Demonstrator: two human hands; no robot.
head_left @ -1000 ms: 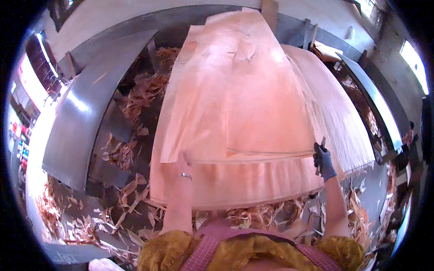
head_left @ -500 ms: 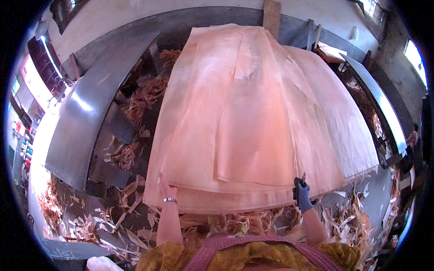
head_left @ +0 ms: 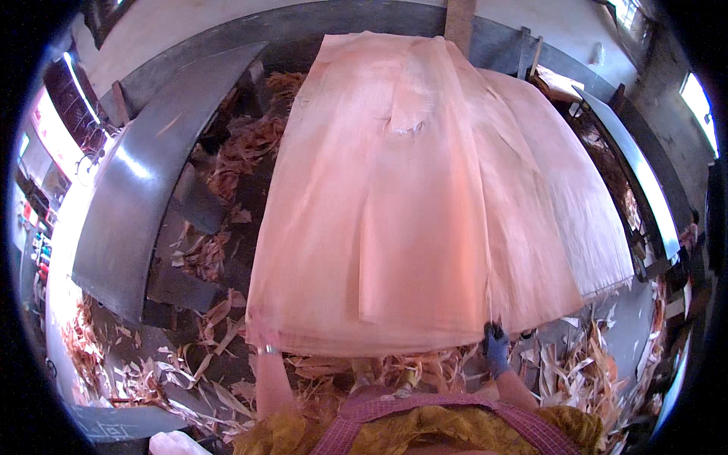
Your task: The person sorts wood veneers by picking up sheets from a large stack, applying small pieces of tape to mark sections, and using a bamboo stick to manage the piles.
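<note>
1. At the centre, directly before you: one pile of thin, orange-pink wood sheets, wide edge toward you, narrower end away in this view; upper sheets unevenly overlapped, with long edges running lengthwise.
2. Your left hand: bare, blurred, at the pile's near left corner; silvery band at the wrist. Whether the fingers pinch the sheets cannot be told.
3. Your right hand: blue-grey glove, dark fingertips, at the near edge, right of the middle. Fingers too indistinct to show whether they grasp or merely touch.
4. Right of the pile: paler sheets, partly covered by the orange-pink ones.
5. Left, across a gap: dark, glossy panel carrying a bright reflection.
6. Within that gap: crumpled brown scraps.
7. Near side, to your right: torn, curling wood strips, heaped.
8. Farther right: narrow, bluish-white panel, slanting.
9. On you: mustard sleeves; purplish checked straps.
</note>
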